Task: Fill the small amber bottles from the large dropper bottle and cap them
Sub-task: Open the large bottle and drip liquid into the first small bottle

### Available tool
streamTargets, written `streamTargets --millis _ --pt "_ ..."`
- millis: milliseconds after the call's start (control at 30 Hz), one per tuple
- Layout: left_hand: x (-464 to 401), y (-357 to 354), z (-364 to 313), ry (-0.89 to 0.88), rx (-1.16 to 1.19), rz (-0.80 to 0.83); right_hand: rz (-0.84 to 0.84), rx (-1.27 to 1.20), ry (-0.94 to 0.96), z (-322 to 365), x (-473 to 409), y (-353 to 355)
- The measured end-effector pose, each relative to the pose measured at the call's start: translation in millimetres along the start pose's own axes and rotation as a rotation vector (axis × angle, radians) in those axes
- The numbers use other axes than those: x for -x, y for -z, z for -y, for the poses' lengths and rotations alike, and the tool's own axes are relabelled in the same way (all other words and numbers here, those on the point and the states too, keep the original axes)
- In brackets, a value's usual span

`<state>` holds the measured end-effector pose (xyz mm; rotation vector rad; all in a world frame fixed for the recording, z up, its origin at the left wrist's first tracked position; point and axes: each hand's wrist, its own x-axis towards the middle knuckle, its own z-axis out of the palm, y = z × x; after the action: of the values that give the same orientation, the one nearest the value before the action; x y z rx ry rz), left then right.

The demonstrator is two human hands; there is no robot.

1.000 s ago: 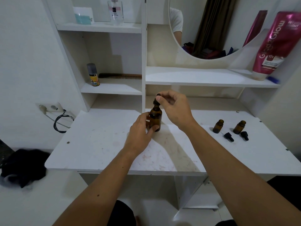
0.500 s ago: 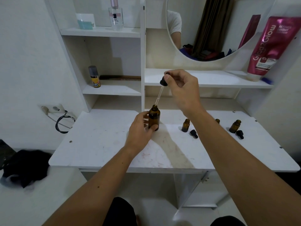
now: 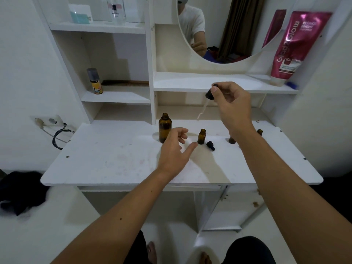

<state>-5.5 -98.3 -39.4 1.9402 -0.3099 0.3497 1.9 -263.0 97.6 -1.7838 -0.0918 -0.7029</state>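
dropper (image 3: 204,105) pinched in right hand (image 3: 231,103), tip slanting down-left toward the upright large bottle (image 3: 165,129); left hand (image 3: 174,149) spread, empty; forearm hides two small bottles (image 3: 231,140).

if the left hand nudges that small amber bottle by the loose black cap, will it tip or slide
The small open amber glass bottle is narrow and upright, so a high nudge probably tips it. Uncapped, it could spill anything inside. It probably slides easily on the smooth white tabletop.
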Motion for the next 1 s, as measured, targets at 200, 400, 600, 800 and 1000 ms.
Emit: streamTargets --millis 200,400,600,800,1000 --pt "-24 -30 0 0.014 -0.010 0.071 -0.023 0.055 -0.050 -26 3 24" --pt "-40 -43 3 0.061 0.003 0.093 -0.019 0.017 -0.084 -39 5 23" --pt "-44 -40 0 0.088 0.041 0.120 0.041 -0.011 -0.095 -47 7 14" --pt "-43 -39 3 0.082 0.053 0.133 0.078 0.024 -0.117 -53 10 7" --pt "-43 -40 3 0.074 0.029 0.142 0.076 0.097 -0.131 -53 12 6"
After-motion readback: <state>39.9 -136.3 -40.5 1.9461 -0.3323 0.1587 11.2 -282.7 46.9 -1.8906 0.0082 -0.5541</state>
